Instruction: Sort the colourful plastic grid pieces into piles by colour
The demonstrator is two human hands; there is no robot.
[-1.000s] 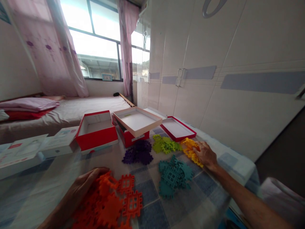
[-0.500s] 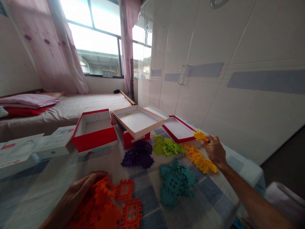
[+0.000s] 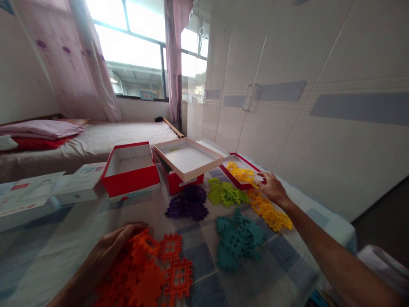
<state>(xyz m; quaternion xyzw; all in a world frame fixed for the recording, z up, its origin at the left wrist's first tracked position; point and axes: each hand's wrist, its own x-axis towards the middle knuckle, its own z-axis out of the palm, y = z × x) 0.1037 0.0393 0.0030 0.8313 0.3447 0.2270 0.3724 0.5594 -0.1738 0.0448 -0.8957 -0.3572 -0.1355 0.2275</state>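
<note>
My left hand (image 3: 113, 245) rests against the far left side of a heap of orange interlocking plastic building pieces (image 3: 147, 279), fingers stretched out and partly hidden. My right hand (image 3: 273, 187) is at the near right edge of a shallow red-rimmed box lid (image 3: 244, 186), its fingers apart. Several loose yellow building pieces (image 3: 239, 172) lie inside that lid, just left of my fingertips. More orange-yellow pieces (image 3: 271, 213) form a pile on the cloth below the hand. Beside it are a lime green pile (image 3: 225, 192) and a teal pile (image 3: 238, 241); a dark purple pile (image 3: 188, 202) sits further left.
An open red box (image 3: 131, 179) stands at the back left. A white tray-like lid (image 3: 188, 160) lies tilted over another red box (image 3: 183, 183). White cartons (image 3: 79, 183) are at the left on the checked tablecloth (image 3: 198, 260). A bed and a wardrobe stand behind.
My right hand has let go of the yellow pieces, which now lie in the red-rimmed lid, and has moved slightly left. My left hand stays at the orange heap. The view shifted slightly.
</note>
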